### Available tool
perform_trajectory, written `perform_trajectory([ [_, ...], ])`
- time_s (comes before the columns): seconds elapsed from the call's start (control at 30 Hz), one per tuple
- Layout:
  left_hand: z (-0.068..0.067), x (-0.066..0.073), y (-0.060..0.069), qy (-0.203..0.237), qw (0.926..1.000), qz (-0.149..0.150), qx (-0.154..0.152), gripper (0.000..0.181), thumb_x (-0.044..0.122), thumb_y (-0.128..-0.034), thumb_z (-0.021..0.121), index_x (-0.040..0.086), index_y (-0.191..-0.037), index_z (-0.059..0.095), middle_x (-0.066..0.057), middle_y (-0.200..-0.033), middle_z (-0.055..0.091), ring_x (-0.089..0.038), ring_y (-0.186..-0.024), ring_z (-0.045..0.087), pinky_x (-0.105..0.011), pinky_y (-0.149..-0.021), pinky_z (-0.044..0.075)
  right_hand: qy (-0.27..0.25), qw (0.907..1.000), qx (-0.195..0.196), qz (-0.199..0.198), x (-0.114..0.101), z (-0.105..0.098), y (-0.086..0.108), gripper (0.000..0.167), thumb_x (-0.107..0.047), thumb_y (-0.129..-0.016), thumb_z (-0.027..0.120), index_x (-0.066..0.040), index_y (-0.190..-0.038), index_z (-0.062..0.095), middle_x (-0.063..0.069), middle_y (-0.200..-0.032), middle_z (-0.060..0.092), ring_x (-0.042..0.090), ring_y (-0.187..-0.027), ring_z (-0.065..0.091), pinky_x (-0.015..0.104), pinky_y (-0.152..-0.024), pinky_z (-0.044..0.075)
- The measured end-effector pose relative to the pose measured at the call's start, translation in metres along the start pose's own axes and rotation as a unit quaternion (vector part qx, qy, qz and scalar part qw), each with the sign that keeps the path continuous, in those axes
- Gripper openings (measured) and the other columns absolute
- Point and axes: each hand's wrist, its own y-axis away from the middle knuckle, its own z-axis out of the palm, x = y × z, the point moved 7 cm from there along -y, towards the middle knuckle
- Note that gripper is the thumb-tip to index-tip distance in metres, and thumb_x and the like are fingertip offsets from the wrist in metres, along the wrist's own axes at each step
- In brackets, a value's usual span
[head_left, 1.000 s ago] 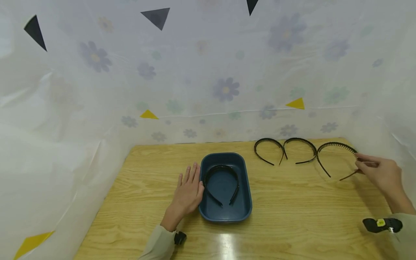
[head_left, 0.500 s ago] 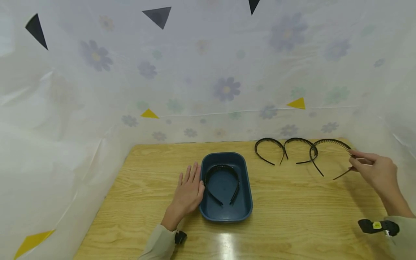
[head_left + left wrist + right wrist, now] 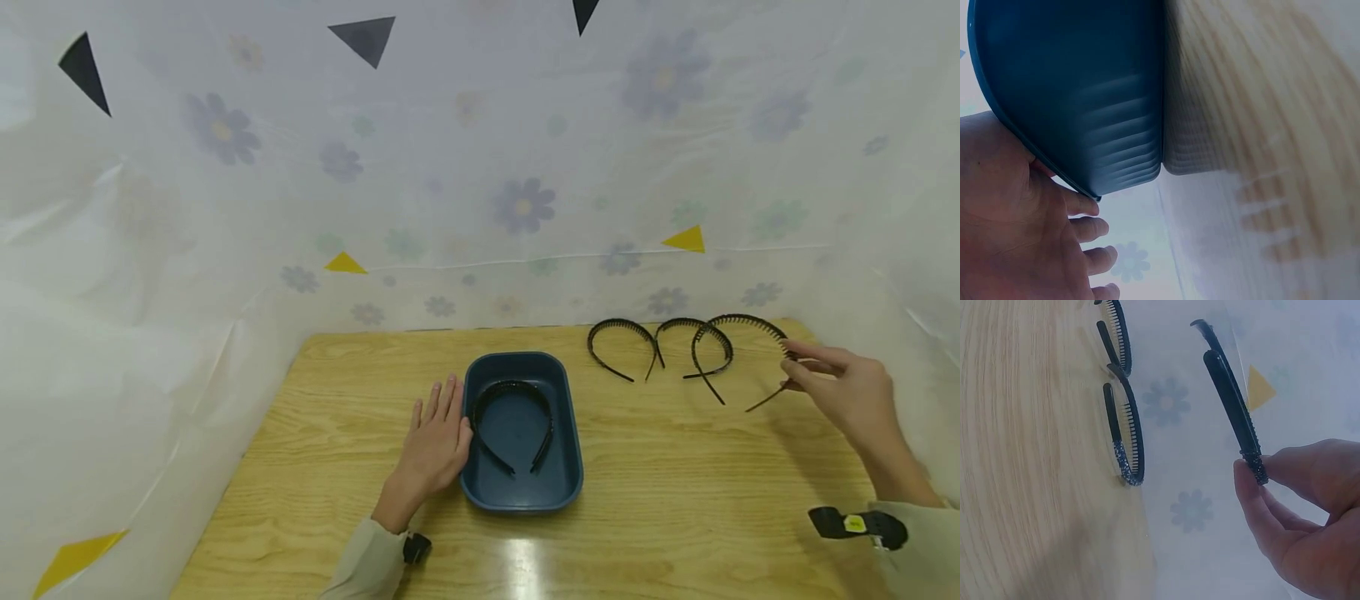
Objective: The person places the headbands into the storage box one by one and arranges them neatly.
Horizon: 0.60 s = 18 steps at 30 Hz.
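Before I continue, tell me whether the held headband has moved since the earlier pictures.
Yes. Against the rightmost yellow triangle in the head view, the held headband has moved left, toward the tray.

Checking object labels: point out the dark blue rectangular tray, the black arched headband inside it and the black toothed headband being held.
Dark blue rectangular tray [image 3: 517,435], head view, bare inside bottom.
Black arched headband [image 3: 513,385], head view, top of arch.
Black toothed headband [image 3: 1232,403], right wrist view, middle of one leg.

Soft, even light — glare streak on near tabletop [image 3: 652,475], faint shadow right — wrist views hazy.
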Motion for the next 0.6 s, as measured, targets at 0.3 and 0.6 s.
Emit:
perform_trajectory([
  [0.3, 0.001, -0.001, 0.000, -0.001, 1.0000, -0.002, 0.000, 0.059, 0.027, -0.1117, 0.033, 0.002, -0.164, 0.020, -0.013, -0.171, 0.012, -0.036, -0.157, 0.009, -0.060, -0.123, 0.010, -0.046, 0.9987, -0.021, -0.008, -0.016, 0.013, 0.005, 0.046, -0.029, -0.099, 0.071, -0.006, -0.138, 0.066, -0.040, -0.091, 0.059, -0.026, -0.084, 0.054, 0.004, -0.065, 0.043],
  [0.6, 0.001, -0.002, 0.000, 0.003, 1.0000, -0.005, -0.004, 0.059, 0.027, -0.1118, 0.032, 0.003, -0.164, 0.018, -0.013, -0.171, 0.011, -0.032, -0.157, 0.005, -0.059, -0.123, 0.008, -0.057, 0.9975, -0.006, -0.042, -0.029, 0.027, 0.007, 0.044, -0.022, -0.098, 0.071, 0.000, -0.136, 0.066, -0.035, -0.112, 0.052, -0.024, -0.089, 0.054, 0.004, -0.068, 0.045],
])
